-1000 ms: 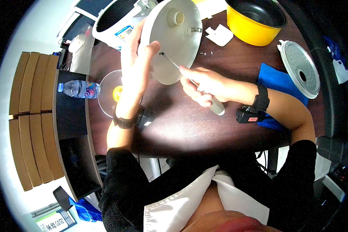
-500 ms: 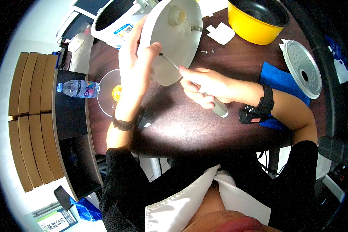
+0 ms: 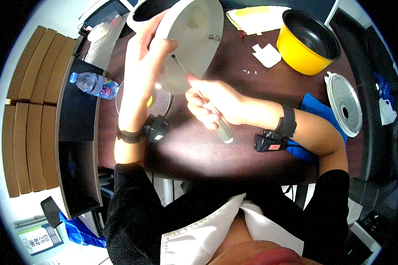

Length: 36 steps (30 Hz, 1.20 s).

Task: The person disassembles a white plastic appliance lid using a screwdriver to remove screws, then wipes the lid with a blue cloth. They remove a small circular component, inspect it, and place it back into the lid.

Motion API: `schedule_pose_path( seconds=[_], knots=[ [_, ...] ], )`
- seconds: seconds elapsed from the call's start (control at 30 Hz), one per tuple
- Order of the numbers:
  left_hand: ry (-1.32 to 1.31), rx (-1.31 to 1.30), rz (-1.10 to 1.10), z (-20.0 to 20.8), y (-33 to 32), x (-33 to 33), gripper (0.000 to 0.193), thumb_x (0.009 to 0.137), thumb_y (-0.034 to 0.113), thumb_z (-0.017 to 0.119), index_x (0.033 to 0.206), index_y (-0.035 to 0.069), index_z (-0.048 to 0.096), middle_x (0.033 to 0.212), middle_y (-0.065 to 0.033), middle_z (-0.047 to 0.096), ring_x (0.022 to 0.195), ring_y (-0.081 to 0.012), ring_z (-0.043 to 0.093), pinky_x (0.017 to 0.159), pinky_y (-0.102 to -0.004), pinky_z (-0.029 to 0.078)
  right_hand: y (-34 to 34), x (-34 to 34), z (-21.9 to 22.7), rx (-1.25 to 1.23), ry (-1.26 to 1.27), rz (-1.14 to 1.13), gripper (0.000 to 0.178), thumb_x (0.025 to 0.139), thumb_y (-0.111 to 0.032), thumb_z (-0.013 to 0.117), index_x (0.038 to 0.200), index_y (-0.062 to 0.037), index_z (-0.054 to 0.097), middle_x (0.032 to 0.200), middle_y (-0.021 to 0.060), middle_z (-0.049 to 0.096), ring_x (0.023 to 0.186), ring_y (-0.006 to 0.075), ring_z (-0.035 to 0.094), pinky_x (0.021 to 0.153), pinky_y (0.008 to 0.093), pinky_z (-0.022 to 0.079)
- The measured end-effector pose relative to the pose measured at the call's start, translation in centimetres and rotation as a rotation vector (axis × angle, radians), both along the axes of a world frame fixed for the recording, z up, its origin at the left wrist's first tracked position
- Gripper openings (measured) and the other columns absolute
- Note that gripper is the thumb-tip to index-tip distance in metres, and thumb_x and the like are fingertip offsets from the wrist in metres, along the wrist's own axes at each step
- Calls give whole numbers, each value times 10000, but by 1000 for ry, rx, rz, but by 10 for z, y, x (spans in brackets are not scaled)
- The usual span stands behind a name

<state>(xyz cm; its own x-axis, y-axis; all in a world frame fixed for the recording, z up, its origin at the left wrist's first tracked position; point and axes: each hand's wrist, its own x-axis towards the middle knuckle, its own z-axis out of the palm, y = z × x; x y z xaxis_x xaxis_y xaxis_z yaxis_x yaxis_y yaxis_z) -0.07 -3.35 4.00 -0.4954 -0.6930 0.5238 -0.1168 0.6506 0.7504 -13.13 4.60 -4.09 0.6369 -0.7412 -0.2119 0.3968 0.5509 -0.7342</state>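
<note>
My left hand (image 3: 142, 62) grips the near rim of a round white cover (image 3: 194, 53), tilted up so its hollow inside faces right. A screwdriver (image 3: 223, 131) with a grey-white handle is wrapped in the fingers of my right hand (image 3: 219, 104). Its shaft slants up and left, and its tip is at the cover's inner side, close to my left thumb. Whether it sits in a screw I cannot tell. Beyond my left hand stands a white appliance body (image 3: 136, 22), partly hidden by the cover.
A glass lid (image 3: 164, 100) lies behind my left forearm, beside a water bottle (image 3: 95, 85). To the right are small screws (image 3: 246, 71), a white plastic piece (image 3: 268, 55), a yellow pot (image 3: 298, 55), a perforated disc (image 3: 346, 99) on a blue cloth (image 3: 311, 104), and a yellow-white cloth (image 3: 256, 20).
The view has shifted. Both hands, the cover and the screwdriver now appear further left in it. My grip on each looks the same, and the screwdriver tip stays near my left thumb.
</note>
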Motion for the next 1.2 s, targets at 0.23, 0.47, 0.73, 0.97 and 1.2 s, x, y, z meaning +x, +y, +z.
schedule_pose_path(
  seconds=[0.23, 0.47, 0.73, 0.97, 1.2],
  knots=[
    [-63, 26, -57, -11, -15, -7, 487, 731, 148, 544, 1186, -22, 530, 1024, -129, 614, 924, -168, 561, 832, -264, 424, -7, 1, -16, 64, -68, -16, 542, 925, -577, 239, 612, -145, 330, 502, -36, 312, 358, 82, 305, 355, 267, 320],
    [-229, 58, 109, -8, -7, -12, 511, 723, 177, 471, 1199, 7, 546, 1026, -76, 599, 923, -137, 508, 832, -232, 364, -10, -4, -20, 92, -29, -5, 541, 925, -575, 258, 605, -145, 331, 494, -38, 295, 355, 72, 280, 344, 258, 289],
    [-132, 148, 194, -11, 4, -18, 485, 743, 173, 460, 1190, 11, 554, 1048, -75, 581, 936, -148, 491, 828, -230, 346, -12, -8, -12, -6, 237, -142, 532, 932, -537, 324, 573, -144, 318, 462, -42, 297, 315, 47, 235, 276, 224, 274],
    [-173, 100, 163, -13, -9, -10, 477, 744, 178, 472, 1180, 7, 560, 1038, -80, 583, 950, -156, 489, 858, -237, 338, -20, -9, -13, -216, 698, -262, 569, 948, -480, 335, 534, -98, 414, 433, 27, 398, 309, 120, 389, 301, 281, 372],
    [-145, 104, 156, -12, -2, -14, 490, 740, 188, 467, 1188, 8, 557, 998, -64, 587, 911, -142, 482, 822, -222, 345, -19, -31, -9, -1117, 1473, -586, 440, 918, -343, 468, 676, -14, 633, 543, 183, 567, 509, 321, 611, 475, 399, 496]
  ],
)
